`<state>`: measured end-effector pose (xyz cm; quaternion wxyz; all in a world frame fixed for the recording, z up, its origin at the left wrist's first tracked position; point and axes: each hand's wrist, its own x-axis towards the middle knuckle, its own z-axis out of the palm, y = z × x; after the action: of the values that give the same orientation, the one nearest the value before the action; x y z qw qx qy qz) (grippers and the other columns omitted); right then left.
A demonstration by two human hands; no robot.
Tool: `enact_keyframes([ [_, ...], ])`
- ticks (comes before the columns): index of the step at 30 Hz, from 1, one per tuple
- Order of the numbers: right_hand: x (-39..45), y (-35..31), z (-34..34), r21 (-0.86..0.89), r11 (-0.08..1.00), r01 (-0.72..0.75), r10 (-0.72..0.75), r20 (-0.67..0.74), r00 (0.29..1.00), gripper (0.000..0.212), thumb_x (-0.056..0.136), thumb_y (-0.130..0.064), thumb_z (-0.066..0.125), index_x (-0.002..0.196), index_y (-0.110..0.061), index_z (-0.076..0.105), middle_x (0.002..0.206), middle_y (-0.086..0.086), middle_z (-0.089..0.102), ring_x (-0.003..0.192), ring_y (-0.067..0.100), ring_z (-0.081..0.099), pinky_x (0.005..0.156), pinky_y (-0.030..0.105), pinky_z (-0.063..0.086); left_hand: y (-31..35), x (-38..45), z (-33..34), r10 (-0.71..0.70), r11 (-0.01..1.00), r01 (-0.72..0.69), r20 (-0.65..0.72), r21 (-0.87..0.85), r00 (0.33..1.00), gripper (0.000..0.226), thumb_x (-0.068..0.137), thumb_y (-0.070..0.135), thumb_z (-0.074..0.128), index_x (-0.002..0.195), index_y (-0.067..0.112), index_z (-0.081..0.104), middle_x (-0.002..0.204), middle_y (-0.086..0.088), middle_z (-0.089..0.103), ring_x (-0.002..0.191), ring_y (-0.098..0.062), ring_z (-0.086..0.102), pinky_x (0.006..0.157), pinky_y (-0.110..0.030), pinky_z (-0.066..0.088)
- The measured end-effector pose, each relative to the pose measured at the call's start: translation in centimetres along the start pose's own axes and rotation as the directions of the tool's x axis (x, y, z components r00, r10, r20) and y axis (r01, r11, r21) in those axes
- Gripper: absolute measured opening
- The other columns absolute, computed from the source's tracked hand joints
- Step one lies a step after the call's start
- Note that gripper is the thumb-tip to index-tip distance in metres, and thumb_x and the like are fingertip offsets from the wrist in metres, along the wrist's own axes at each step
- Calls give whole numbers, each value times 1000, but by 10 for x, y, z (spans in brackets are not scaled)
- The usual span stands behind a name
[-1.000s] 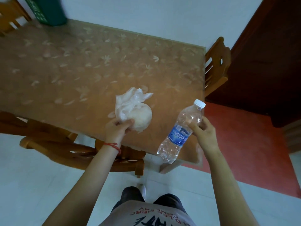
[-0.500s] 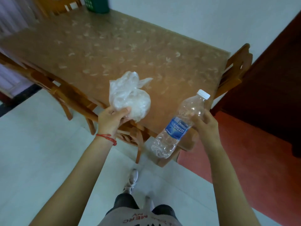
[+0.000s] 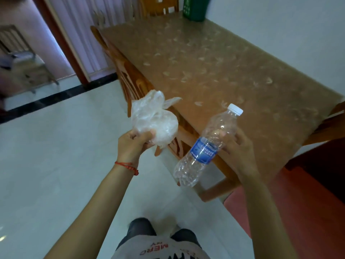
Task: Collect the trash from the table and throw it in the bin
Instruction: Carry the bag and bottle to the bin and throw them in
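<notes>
My left hand (image 3: 132, 144) grips a crumpled clear plastic bag (image 3: 155, 118) from below, held in the air beside the table's near edge. My right hand (image 3: 237, 146) holds an empty clear plastic bottle (image 3: 207, 146) with a white cap and blue label, tilted with its cap up and to the right. Both are off the table (image 3: 214, 66), a long wooden top under a patterned brown cover that runs away to the upper right. No bin is plainly in view.
Wooden chairs (image 3: 130, 75) are tucked along the table's left side, another stands at its far end. A green box (image 3: 194, 8) sits at the far end of the table. White tiled floor (image 3: 56, 165) spreads left; a doorway with a black threshold lies upper left.
The view has swung left, away from the table, and I have stepped back. Both hands still carry the bag and the bottle, now over the floor rather than over the tabletop.
</notes>
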<state>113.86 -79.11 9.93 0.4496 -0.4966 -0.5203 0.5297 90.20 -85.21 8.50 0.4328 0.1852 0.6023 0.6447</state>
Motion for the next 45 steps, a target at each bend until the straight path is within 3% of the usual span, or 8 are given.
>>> enact_keyframes([
  [9,0,1,149,-18,1000,-25,29,299,954,14,85,-17,61,98,-16,64,94,5,69,89,25,63,82,44,49,25,2,-136,13,999,-28,-306,-44,952,16,71,0,71,70,0,55,63,-8,53,46,-8,58,51,-18,54],
  [13,-3,5,217,-40,999,-16,31,428,903,6,82,-22,63,86,-17,62,72,-4,65,67,18,59,60,35,48,33,-1,-201,27,997,-55,-417,-55,909,18,71,2,71,80,1,55,68,-10,53,46,-8,58,53,-17,53],
  [16,-4,9,263,-43,999,0,22,519,854,22,81,-25,64,92,-6,60,81,10,60,75,26,56,67,39,45,37,-4,-241,30,995,-74,-483,-72,875,16,71,0,70,81,0,57,71,-11,52,47,-10,57,54,-16,53],
  [23,-7,22,354,-30,999,-29,41,635,772,6,84,-16,62,90,-15,61,77,-4,63,72,12,60,64,25,51,46,4,-311,30,991,-102,-590,-90,807,20,70,2,72,84,2,57,80,-15,49,54,-16,57,54,-17,53],
  [32,33,37,418,-138,990,30,65,636,769,32,70,-47,67,87,-20,63,72,-7,66,61,2,61,50,12,45,53,60,-345,-21,986,-85,-613,-144,790,21,70,2,72,85,0,57,79,-16,51,60,-20,58,54,-18,54],
  [39,99,37,478,-138,989,44,59,662,747,50,71,-50,62,106,-14,61,88,2,69,81,16,68,63,22,55,79,142,-356,-39,987,-71,-637,-146,770,16,71,-3,69,77,1,55,82,-17,51,69,-27,54,52,-17,54],
  [42,141,38,512,-132,991,28,69,679,731,41,78,-38,64,108,-11,60,89,2,68,87,24,67,75,36,55,96,188,-360,-26,988,-78,-648,-130,762,18,71,-5,68,64,2,53,69,-12,57,62,-23,58,52,-18,54],
  [45,202,33,556,-120,993,-14,90,660,746,34,82,-28,68,111,-13,60,83,-8,71,81,13,68,67,26,55,121,253,-366,-4,989,-95,-654,-116,756,26,71,-4,69,54,2,51,46,3,59,48,-12,59,51,-17,54],
])
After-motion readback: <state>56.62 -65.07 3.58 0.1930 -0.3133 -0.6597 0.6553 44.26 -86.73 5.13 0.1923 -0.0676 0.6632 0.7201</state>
